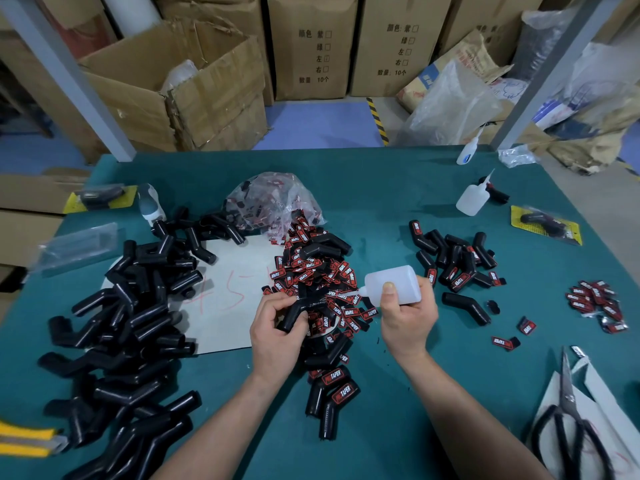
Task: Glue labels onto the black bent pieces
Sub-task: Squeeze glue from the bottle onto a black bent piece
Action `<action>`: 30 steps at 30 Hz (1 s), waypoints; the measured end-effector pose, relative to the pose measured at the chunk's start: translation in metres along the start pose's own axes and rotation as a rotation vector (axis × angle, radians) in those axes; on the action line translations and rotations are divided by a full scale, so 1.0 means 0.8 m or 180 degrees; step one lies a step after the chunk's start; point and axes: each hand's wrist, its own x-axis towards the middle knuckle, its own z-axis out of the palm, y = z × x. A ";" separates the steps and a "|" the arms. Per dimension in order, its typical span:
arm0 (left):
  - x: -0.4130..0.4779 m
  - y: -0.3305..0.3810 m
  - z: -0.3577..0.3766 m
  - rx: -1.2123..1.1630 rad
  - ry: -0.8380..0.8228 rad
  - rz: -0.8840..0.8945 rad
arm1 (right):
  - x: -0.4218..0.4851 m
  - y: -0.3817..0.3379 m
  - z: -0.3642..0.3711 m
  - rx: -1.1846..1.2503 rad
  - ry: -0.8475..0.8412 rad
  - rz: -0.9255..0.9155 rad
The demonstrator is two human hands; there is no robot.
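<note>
Left hand (pixel 277 332): curled round a bent piece (pixel 291 320), above counter (pixel 381 202) centre. Right hand (pixel 408 317): gripping glue bottle (pixel 394 284), nozzle toward the piece. Red-and-black labels (pixel 318 271), heaped just behind: "TAPER".

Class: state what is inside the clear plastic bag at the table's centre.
The clear bag holds red-and-black labels, which spill from its mouth onto the table. Its crumpled, glary plastic hides what lies deeper.

Left hand (pixel 275 336) grips bent piece (pixel 298 315); right hand (pixel 408 318) grips glue bottle (pixel 394 284).
</note>
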 end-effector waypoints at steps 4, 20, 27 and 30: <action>0.000 0.001 0.001 -0.0006 0.0014 -0.0016 | -0.002 0.002 0.000 -0.0094 0.0001 0.0010; -0.001 0.002 -0.001 -0.0143 0.0041 -0.0207 | -0.003 0.002 -0.001 -0.0037 -0.0085 -0.0068; -0.002 0.001 -0.001 -0.0116 0.0021 -0.0275 | -0.007 0.004 0.001 -0.0013 -0.0088 -0.0004; -0.002 0.003 0.000 -0.0075 0.0025 -0.0262 | -0.008 0.003 0.001 -0.0027 -0.0094 -0.0004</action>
